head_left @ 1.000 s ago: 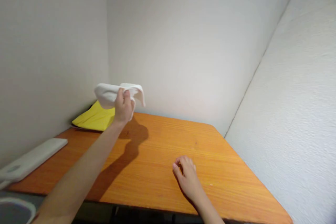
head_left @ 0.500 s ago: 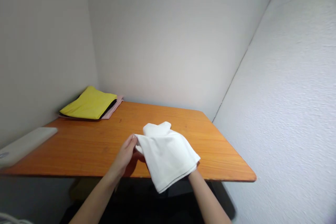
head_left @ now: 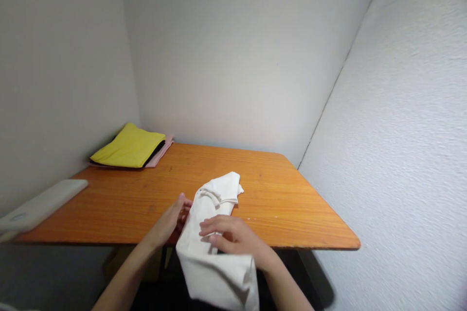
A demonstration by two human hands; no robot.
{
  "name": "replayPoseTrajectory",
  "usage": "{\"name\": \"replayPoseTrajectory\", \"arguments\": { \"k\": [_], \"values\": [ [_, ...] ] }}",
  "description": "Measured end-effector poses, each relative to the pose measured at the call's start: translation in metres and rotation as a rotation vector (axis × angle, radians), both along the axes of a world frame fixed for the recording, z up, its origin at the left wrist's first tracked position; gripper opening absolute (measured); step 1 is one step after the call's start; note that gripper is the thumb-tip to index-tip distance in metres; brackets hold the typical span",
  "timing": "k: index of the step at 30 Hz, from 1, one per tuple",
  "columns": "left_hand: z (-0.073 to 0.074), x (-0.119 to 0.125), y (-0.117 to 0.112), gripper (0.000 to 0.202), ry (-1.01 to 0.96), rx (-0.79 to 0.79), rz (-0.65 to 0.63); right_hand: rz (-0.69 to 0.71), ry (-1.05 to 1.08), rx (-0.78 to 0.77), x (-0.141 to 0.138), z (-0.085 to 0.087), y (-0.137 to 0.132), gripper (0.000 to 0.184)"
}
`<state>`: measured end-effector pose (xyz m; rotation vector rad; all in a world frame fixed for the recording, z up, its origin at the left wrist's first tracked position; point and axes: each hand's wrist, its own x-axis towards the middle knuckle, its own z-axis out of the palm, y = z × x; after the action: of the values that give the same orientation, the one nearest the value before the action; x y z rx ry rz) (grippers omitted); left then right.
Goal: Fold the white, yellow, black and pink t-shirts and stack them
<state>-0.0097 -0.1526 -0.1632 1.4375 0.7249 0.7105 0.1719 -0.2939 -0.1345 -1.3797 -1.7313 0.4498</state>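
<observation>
A white cloth (head_left: 193,223) lies in a long, loosely folded strip across the table's near edge. Its far end is bunched and creased on the tabletop, while the near end hangs over the edge towards me. My left hand (head_left: 171,218) is at the cloth's left side, its fingers loosely curved and apart from the thumb, with some fingertips hard to see against the fabric. On top of the cloth's middle rests my right hand (head_left: 237,238), palm down, fingers stretched out and thumb spread.
The wooden table (head_left: 292,204) stands between pale walls. At its back left corner is a stack of folded fabric, with a yellow cloth (head_left: 131,148) over black and a pink cloth (head_left: 160,154) beneath. A white flat device (head_left: 47,204) lies along the left edge.
The white cloth, held up and draped over my right hand before, now lies lower as a strip over the table edge. My right hand has come out from under it onto its top.
</observation>
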Motion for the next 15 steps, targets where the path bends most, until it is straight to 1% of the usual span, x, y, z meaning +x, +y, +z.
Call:
{"name": "replayPoseTrajectory", "arguments": {
  "k": [1, 2, 3, 4, 5, 7, 8, 10, 11, 12, 13, 15],
  "values": [
    [-0.002, 0.005, 0.0, 0.047, 0.017, 0.069, 0.007, 0.013, 0.039, -0.007, 0.001, 0.001, 0.002, 0.015],
    [-0.003, 0.009, -0.002, 0.043, 0.033, 0.155, 0.04, -0.02, 0.085, -0.01, 0.004, 0.002, 0.005, 0.016],
    [-0.003, 0.013, -0.005, 0.037, 0.044, 0.241, 0.06, -0.099, 0.126, -0.009, 0.008, 0.001, 0.007, 0.019],
    [-0.002, 0.016, -0.01, 0.033, 0.047, 0.317, 0.06, -0.216, 0.142, -0.008, 0.014, -0.001, 0.009, 0.023],
    [-0.001, 0.018, -0.015, 0.028, 0.043, 0.378, 0.044, -0.334, 0.115, -0.014, 0.019, -0.005, 0.011, 0.028],
    [0.003, 0.021, -0.027, 0.019, 0.026, 0.451, -0.011, -0.529, -0.017, -0.041, 0.029, -0.016, 0.014, 0.037],
    [0.004, 0.021, -0.032, 0.015, 0.027, 0.468, -0.034, -0.611, -0.088, -0.048, 0.033, -0.022, 0.015, 0.037],
    [0.006, 0.021, -0.041, 0.011, 0.052, 0.453, -0.056, -0.732, -0.165, -0.041, 0.038, -0.034, 0.017, 0.03],
    [0.006, 0.019, -0.045, 0.012, 0.063, 0.425, -0.065, -0.76, -0.162, -0.032, 0.039, -0.039, 0.017, 0.026],
    [0.006, 0.018, -0.047, 0.013, 0.064, 0.388, -0.078, -0.758, -0.137, -0.023, 0.038, -0.042, 0.018, 0.024],
    [0.007, 0.016, -0.05, 0.017, 0.057, 0.345, -0.092, -0.731, -0.094, -0.016, 0.036, -0.044, 0.019, 0.022],
    [0.007, 0.013, -0.053, 0.034, 0.044, 0.239, -0.128, -0.629, 0.035, 0.02, 0.028, -0.042, 0.019, 0.017]
  ]
}}
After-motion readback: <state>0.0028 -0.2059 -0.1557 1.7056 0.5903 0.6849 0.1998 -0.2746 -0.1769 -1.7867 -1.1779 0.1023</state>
